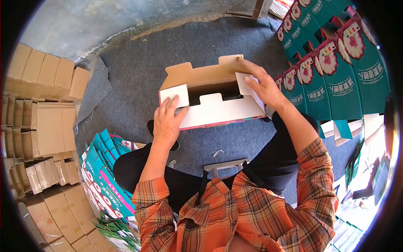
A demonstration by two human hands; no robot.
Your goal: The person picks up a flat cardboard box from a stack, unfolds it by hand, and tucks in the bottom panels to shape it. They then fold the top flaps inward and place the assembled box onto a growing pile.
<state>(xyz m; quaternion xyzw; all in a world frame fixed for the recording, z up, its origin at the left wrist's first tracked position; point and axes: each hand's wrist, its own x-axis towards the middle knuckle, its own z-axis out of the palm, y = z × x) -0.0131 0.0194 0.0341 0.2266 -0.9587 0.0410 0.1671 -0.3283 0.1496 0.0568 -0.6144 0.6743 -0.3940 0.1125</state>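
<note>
An unclosed cardboard box (228, 110) stands between my knees, with its top flaps up, a brown inside at the back and white front and side flaps. My left hand (167, 119) is at the box's near left corner, its fingers over the left white flap and its thumb by the front panel. At the right end, my right hand (268, 90) grips the corner, thumb on the right white flap and fingers along the outer side. The inside of the box is dark, and I cannot make out what lies in it.
Plain brown cartons (54, 126) are stacked on the left. Flat printed teal cartons (109, 180) lie by my left knee. Rows of teal printed boxes (331, 80) stand at the right. A metal bar frame (226, 165) sits between my legs on the grey carpet (168, 46).
</note>
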